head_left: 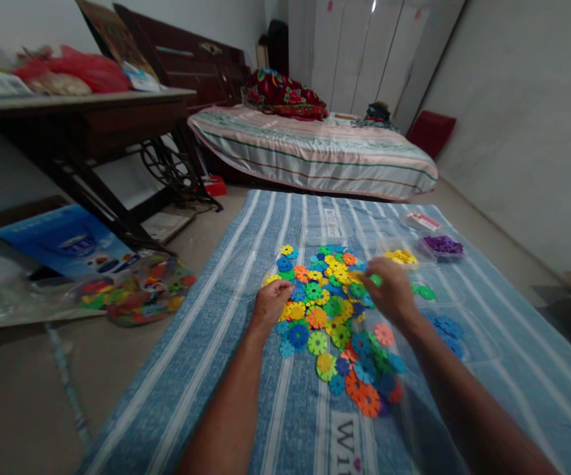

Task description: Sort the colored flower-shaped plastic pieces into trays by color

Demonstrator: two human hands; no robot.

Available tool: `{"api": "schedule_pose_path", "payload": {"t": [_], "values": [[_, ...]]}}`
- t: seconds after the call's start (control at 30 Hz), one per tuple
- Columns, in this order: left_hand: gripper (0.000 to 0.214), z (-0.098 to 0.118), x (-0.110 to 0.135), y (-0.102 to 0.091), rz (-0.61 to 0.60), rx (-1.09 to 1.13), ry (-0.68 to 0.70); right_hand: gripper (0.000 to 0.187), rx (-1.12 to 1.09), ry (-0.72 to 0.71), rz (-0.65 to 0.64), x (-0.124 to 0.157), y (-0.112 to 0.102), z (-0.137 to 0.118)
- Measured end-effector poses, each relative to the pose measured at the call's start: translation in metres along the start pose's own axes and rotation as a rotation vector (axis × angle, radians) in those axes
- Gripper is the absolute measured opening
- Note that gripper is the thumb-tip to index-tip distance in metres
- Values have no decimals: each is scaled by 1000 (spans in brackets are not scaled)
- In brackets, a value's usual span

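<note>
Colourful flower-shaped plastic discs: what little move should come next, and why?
Perhaps the right hand could carry the yellow plastic disc it seems to pinch to the yellow plastic pile, since the purple plastic pile and blue plastic pile sit separately.

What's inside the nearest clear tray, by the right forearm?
Blue notched discs, overlapping, in the clear tray. The right forearm covers part of the tray's left side; whatever is behind it, or beneath the top discs, can't be seen.
</note>
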State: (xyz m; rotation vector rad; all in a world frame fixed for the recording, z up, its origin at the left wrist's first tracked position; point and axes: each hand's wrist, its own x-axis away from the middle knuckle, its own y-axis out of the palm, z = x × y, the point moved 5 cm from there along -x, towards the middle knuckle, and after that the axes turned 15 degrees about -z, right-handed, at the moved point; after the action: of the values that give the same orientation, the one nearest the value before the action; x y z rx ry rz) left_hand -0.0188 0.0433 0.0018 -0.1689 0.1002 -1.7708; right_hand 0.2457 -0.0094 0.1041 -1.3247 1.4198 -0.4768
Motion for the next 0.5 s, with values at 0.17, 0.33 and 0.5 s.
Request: {"api": "schedule_pose_path", "payload": {"t": [0.17,0.33,0.5], "values": [[24,-1,-1,1,20,-23,16,11,301,236,251,-8,-32,44],[25,-5,-3,1,26,-21,12,13,99,-64,-88,9,43,-33],[27,-6,-2,1,15,0,19,21,92,-71,-317,15,98,-96]]}}
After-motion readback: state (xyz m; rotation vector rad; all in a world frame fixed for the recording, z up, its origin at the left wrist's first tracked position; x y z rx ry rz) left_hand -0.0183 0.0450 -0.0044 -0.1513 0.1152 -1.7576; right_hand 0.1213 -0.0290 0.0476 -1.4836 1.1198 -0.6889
